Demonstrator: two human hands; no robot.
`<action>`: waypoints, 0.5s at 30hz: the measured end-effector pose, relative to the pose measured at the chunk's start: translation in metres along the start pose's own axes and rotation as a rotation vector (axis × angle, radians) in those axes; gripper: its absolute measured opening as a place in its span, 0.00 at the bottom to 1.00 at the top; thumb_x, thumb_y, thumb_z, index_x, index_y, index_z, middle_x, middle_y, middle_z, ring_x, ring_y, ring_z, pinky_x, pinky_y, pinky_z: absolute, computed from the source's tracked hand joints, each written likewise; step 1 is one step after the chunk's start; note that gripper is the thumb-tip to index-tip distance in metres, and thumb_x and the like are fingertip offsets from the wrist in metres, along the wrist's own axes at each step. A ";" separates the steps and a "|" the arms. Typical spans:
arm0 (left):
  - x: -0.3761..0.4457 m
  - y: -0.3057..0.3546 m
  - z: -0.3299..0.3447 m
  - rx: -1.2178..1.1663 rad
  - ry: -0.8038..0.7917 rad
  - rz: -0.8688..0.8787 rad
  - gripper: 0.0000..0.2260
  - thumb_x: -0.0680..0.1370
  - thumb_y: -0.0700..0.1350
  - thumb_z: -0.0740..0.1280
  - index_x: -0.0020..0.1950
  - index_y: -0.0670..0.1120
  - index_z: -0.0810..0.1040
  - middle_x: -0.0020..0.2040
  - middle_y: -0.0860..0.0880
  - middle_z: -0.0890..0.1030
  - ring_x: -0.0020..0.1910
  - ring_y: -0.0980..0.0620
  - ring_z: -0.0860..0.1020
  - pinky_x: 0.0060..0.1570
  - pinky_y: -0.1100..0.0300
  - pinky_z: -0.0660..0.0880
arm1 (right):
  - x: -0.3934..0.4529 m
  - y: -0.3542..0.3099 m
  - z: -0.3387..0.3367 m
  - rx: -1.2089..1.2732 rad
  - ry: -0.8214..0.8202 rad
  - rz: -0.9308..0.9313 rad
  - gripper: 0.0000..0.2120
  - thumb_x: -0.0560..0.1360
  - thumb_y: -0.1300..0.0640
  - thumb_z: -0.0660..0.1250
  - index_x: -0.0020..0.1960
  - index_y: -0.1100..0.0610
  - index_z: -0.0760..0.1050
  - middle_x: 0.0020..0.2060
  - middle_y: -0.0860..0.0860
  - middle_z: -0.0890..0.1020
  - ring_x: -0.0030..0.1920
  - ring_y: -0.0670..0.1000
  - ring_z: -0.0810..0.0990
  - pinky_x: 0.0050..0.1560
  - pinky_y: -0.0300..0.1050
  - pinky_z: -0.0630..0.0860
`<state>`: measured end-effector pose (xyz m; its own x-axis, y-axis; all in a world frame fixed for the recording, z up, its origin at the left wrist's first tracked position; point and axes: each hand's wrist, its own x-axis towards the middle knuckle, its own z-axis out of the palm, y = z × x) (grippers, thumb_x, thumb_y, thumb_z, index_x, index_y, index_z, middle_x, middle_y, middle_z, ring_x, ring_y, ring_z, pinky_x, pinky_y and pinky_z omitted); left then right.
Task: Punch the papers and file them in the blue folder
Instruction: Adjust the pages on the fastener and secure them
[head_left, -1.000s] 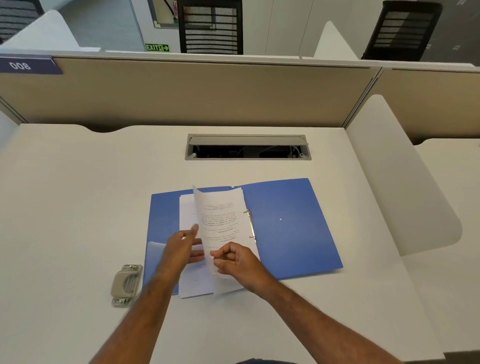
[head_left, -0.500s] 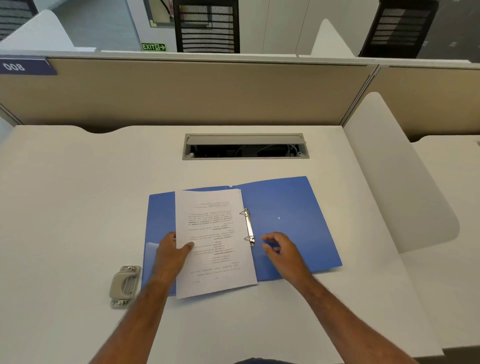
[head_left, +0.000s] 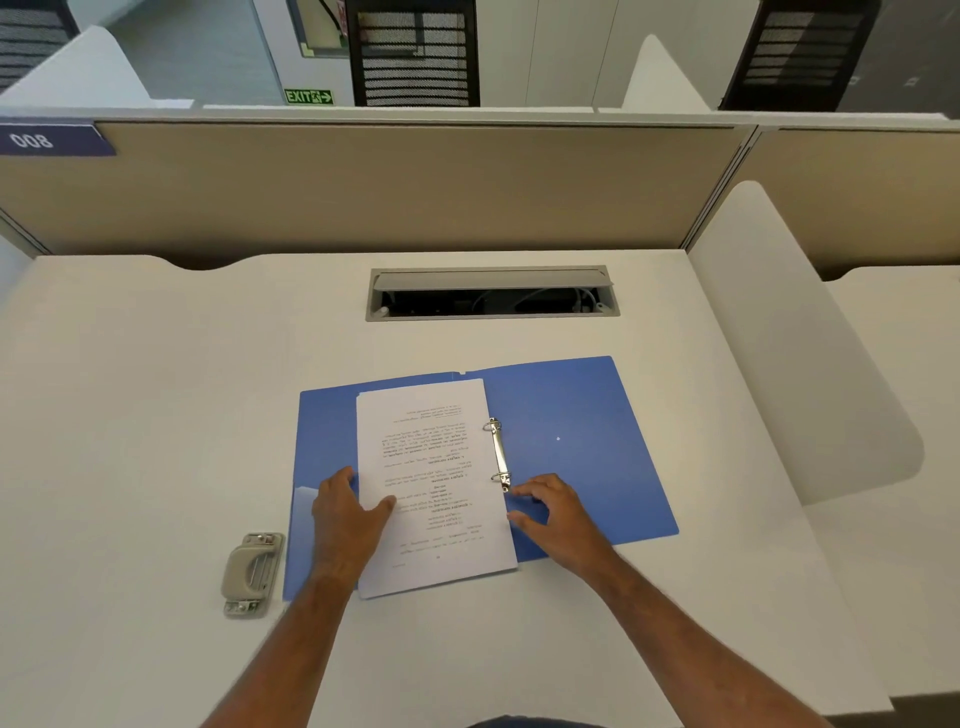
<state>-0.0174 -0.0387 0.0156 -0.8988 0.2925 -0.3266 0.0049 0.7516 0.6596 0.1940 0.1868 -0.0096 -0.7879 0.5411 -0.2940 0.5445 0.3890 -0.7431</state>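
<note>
Filing step: your left hand (head_left: 349, 519) flattens the papers (head_left: 431, 483), right hand (head_left: 550, 512) spread beside the ring clip (head_left: 500, 454); close the blue folder (head_left: 582, 447) next

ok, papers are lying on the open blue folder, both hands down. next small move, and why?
Probably close the cover: right hand lifts the bare right flap of the blue folder over the papers. The stack lies flat against the two metal rings, seemingly filed, left hand steadies it, and the hole punch sits aside. Whether the rings are shut is unclear; check first.
</note>
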 end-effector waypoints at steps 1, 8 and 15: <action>0.000 0.001 0.001 0.008 0.003 0.005 0.31 0.71 0.53 0.81 0.69 0.46 0.72 0.65 0.45 0.76 0.63 0.43 0.77 0.62 0.42 0.79 | 0.000 0.000 0.001 -0.027 -0.013 0.006 0.20 0.77 0.39 0.70 0.65 0.47 0.79 0.61 0.40 0.74 0.63 0.47 0.75 0.68 0.47 0.74; -0.014 0.027 0.007 0.230 0.038 0.031 0.40 0.66 0.61 0.81 0.69 0.44 0.69 0.63 0.44 0.75 0.62 0.42 0.76 0.59 0.45 0.77 | 0.003 0.005 0.002 -0.079 -0.036 0.013 0.19 0.78 0.39 0.68 0.65 0.47 0.79 0.63 0.42 0.74 0.64 0.47 0.75 0.71 0.52 0.73; -0.015 0.030 0.023 0.447 0.061 0.058 0.42 0.67 0.67 0.78 0.69 0.44 0.65 0.63 0.42 0.75 0.61 0.43 0.77 0.60 0.44 0.76 | 0.002 0.008 0.001 -0.064 -0.028 0.015 0.17 0.79 0.41 0.69 0.65 0.46 0.78 0.63 0.42 0.74 0.63 0.47 0.75 0.70 0.51 0.74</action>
<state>0.0062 -0.0070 0.0252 -0.9156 0.3165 -0.2482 0.2330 0.9203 0.3141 0.1968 0.1897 -0.0171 -0.7868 0.5266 -0.3218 0.5727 0.4287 -0.6987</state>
